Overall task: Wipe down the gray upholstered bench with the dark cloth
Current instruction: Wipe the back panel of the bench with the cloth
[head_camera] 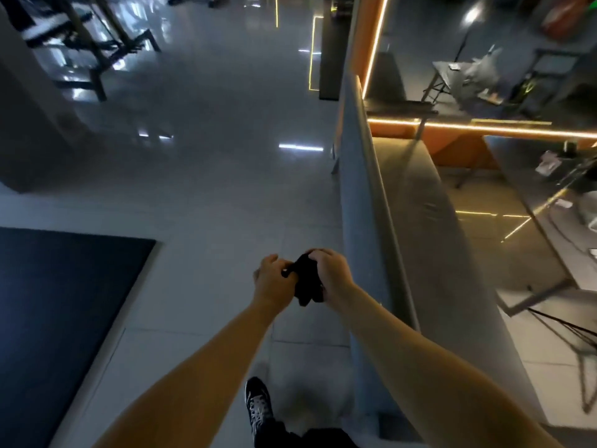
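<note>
The step in hand looks like readying the cloth point(305, 283) before any wiping. It is best folded into a flat pad with a clean face out and the loose corners tucked in so nothing trails, then carried over the backrest to the seat.

The right hand point(330, 270) is curled over the top of the cloth and grips it. The left hand point(272, 280) pinches the cloth's left edge between thumb and fingers. The cloth hangs bunched between them in the air, touching nothing else.

The gray bench point(365, 189) stands just to the right, seen from behind its backrest, with its seat point(429, 227) on the far side, not yet touched. Below is a pale tiled floor point(226, 163), with a dark mat point(64, 302) to the left.
</note>
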The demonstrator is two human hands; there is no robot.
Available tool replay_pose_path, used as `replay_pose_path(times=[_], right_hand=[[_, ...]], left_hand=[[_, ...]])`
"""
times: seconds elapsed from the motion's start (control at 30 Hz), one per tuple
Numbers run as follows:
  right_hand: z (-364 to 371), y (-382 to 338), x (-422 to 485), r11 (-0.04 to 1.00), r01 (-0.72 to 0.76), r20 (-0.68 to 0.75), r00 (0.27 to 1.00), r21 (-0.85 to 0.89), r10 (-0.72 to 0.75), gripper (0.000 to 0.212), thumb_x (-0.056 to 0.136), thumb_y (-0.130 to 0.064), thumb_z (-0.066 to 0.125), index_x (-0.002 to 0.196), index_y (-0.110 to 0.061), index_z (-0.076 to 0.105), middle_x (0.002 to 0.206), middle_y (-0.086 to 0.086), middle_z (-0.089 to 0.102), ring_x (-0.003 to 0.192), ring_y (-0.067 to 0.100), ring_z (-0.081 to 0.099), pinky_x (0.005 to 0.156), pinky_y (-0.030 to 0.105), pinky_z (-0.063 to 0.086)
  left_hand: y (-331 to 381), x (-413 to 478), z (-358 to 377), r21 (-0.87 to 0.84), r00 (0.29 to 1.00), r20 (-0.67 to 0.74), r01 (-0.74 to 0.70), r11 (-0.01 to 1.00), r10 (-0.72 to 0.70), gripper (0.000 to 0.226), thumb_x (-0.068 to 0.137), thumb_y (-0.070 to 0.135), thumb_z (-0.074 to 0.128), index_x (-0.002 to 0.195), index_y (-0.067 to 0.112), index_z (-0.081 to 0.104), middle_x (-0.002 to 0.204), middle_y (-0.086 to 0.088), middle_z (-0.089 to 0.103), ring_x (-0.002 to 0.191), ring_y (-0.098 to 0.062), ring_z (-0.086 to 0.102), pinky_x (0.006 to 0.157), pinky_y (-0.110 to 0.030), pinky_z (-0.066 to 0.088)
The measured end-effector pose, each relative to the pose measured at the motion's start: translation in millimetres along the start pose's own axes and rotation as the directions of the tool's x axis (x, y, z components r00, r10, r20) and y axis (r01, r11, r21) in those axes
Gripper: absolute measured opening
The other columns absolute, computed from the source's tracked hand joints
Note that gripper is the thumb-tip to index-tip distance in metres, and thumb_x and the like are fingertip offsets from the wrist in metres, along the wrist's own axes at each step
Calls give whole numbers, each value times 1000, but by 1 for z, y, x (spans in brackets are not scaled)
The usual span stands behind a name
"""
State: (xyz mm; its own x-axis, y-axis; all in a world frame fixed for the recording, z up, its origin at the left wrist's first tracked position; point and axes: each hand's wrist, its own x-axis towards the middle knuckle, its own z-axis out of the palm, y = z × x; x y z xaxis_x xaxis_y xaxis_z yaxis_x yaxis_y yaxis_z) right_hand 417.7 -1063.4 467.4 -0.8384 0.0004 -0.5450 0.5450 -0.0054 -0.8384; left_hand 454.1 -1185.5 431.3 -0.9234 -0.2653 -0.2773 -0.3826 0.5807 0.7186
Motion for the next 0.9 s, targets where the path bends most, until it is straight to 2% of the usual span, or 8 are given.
replay_pose_path(times=[0.07, 0.13, 0.27, 0.4, 0.57, 0.67, 0.8, 0.9], right_hand=[[19, -12, 29, 1000, 2, -50, 999, 2, -2, 21, 95, -8, 53, 96, -1, 73, 93, 20, 71, 79, 30, 67, 68, 41, 59], [41, -23, 59, 1000, -3, -79, 997, 8, 4, 20, 95, -8, 53, 97, 0, 71, 97, 22, 71, 84, 32, 68, 76, 46, 59], [84, -52, 108, 999, 26, -143, 989, 30, -21, 19, 97, -15, 53, 104, -5, 67, 105, 20, 69, 94, 32, 68, 82, 49, 60], [103, -77, 144, 993, 72, -285, 958, 98, -42, 17, 101, -15, 50, 117, -9, 54, 104, 12, 61, 84, 19, 61, 62, 29, 51], [119, -95, 188, 970, 108, -459, 888, 216, 3, 12, 102, -26, 54, 105, -15, 50, 102, 14, 60, 86, 23, 62, 65, 33, 53], [131, -96, 205, 945, 142, -528, 848, 295, 37, 19, 101, -30, 58, 109, -16, 49, 108, 15, 59, 91, 28, 65, 74, 44, 57], [148, -85, 209, 916, 221, -622, 782, 336, 40, 33, 98, -16, 60, 124, -19, 41, 113, 16, 55, 86, 25, 64, 74, 42, 57], [148, -70, 202, 936, 214, -752, 655, 279, 75, 38, 94, -8, 57, 121, -26, 38, 107, 18, 58, 78, 31, 64, 67, 48, 57]], left_hand=[[4, 32, -14, -88, 999, 50, -13, 996, 17, 13, 98, 22, 54, 99, 14, 65, 99, -6, 68, 85, -19, 64, 65, -24, 46], [6, 65, -30, -132, 997, 72, -4, 991, 13, 9, 100, 21, 53, 103, 15, 59, 94, -4, 67, 74, -10, 58, 58, -21, 41], [14, 133, -66, -182, 991, 131, -14, 983, 38, 16, 102, 26, 51, 109, 14, 59, 89, -3, 67, 72, -11, 61, 56, -23, 45], [30, 193, -82, -253, 970, 222, -40, 967, 98, 15, 104, 24, 49, 108, 13, 57, 88, -3, 65, 75, -16, 62, 60, -26, 48], [46, 265, -73, -306, 911, 382, -33, 951, 155, 10, 105, 17, 45, 99, 21, 52, 93, -11, 64, 80, -24, 65, 81, -53, 58], [45, 306, -67, -311, 842, 489, -75, 948, 227, 10, 105, 18, 44, 112, 14, 50, 96, -11, 64, 81, -23, 67, 77, -50, 59], [45, 345, -54, -280, 702, 640, -165, 946, 312, 24, 97, 22, 52, 115, 6, 53, 93, -20, 66, 73, -29, 68, 63, -47, 57], [48, 342, -35, -237, 599, 740, -193, 952, 305, 18, 100, 14, 46, 118, 13, 47, 103, -16, 63, 88, -32, 66, 72, -50, 57]])
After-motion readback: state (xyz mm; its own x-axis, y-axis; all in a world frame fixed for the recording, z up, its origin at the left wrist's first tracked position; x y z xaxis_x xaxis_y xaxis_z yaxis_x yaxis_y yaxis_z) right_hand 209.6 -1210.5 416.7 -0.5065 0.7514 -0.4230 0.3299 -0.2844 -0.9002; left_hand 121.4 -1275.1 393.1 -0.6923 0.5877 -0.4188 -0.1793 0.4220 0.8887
